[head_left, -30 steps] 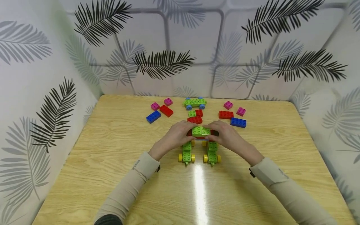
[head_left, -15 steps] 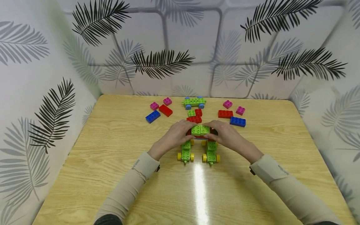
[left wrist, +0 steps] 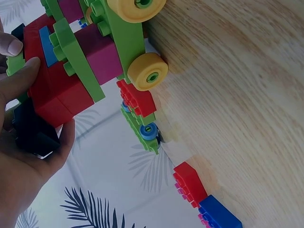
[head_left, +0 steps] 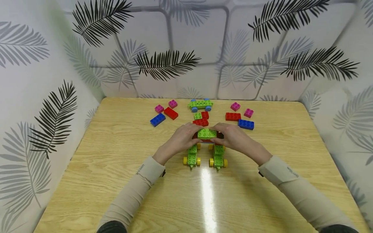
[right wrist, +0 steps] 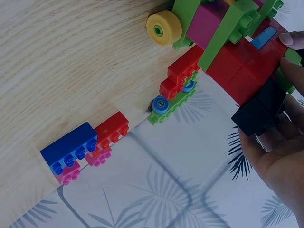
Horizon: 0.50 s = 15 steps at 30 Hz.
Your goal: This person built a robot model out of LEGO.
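Two light green bricks (head_left: 207,133) sit side by side on top of a brick structure. My left hand (head_left: 183,138) grips its left end, and my right hand (head_left: 233,137) grips its right end. In the left wrist view, thumb and fingers hold a dark block (left wrist: 33,130) against red bricks (left wrist: 61,92). The right wrist view has the other hand (right wrist: 285,156) round another dark block (right wrist: 260,107). Under the structure stand two green wheeled bases (head_left: 191,158) with yellow wheels (right wrist: 164,28); purple bricks (left wrist: 99,54) lie between green layers.
Behind the structure are red bricks (head_left: 201,122), a small green brick (head_left: 197,116) and a green base with blue wheels (head_left: 200,104). Blue bricks (head_left: 158,119), (head_left: 246,124) lie to both sides, with red bricks (head_left: 233,116) and pink bricks (head_left: 235,106) near them on the table (head_left: 116,155).
The head view has shifted very slightly. Both hands keep their grip on the structure, with no clear movement against it.
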### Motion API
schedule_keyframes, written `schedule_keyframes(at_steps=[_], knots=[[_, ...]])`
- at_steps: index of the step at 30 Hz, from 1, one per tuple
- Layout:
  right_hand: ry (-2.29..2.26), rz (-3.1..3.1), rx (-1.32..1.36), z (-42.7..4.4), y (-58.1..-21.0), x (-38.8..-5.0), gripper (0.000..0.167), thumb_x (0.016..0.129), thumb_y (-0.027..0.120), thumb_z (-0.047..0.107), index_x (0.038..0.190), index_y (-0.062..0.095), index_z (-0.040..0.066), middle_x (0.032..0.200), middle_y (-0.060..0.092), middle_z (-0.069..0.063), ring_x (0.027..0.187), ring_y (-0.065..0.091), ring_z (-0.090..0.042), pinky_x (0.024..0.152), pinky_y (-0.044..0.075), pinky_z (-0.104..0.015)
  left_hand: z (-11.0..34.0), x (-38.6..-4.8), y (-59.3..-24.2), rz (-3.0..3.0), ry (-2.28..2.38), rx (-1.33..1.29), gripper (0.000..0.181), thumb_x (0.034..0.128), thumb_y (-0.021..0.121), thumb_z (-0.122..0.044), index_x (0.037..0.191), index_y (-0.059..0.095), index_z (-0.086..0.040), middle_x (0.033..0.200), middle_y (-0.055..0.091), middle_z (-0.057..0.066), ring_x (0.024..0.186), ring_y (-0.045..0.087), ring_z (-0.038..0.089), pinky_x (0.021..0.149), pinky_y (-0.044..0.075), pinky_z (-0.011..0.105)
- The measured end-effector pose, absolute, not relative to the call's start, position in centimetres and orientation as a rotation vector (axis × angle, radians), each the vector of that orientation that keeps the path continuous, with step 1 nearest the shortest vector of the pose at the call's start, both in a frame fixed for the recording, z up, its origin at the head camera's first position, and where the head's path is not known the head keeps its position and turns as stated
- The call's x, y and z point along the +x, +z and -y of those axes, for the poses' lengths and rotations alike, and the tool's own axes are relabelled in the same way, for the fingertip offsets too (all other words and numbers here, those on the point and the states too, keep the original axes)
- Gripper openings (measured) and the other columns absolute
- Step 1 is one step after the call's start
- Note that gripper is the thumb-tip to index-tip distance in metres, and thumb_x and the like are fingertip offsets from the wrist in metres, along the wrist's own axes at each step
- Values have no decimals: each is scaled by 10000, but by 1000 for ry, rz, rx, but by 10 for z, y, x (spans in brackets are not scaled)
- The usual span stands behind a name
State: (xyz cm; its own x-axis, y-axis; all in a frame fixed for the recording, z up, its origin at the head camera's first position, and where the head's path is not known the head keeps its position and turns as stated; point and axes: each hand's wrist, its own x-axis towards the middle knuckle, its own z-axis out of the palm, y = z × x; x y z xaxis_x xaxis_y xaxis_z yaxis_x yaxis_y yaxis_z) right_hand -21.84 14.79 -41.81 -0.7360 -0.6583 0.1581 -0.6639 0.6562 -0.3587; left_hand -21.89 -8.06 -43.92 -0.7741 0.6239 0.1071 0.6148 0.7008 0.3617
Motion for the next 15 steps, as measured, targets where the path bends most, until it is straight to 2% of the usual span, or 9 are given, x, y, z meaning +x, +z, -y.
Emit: schedule_keyframes(at_steps=[9,15], knots=[[643,2844,1142,-147,-420,-220,387,836,767,254,1152,666,54,1001,689,-69,711,559,-144,628,504,-282,82,-220,-439,-2883,601,1047,489,893,706,-243,1326,559,-69,1224,623,65,1063,556,207,911,470,361],[682,2796,1157,-150,-432,-220,445,796,802,227,1167,606,77,1065,689,-94,810,643,-207,700,548,-339,82,-219,-438,-2878,609,1067,491,891,708,-245,1323,561,-62,1222,622,75,1052,557,215,885,482,364]])
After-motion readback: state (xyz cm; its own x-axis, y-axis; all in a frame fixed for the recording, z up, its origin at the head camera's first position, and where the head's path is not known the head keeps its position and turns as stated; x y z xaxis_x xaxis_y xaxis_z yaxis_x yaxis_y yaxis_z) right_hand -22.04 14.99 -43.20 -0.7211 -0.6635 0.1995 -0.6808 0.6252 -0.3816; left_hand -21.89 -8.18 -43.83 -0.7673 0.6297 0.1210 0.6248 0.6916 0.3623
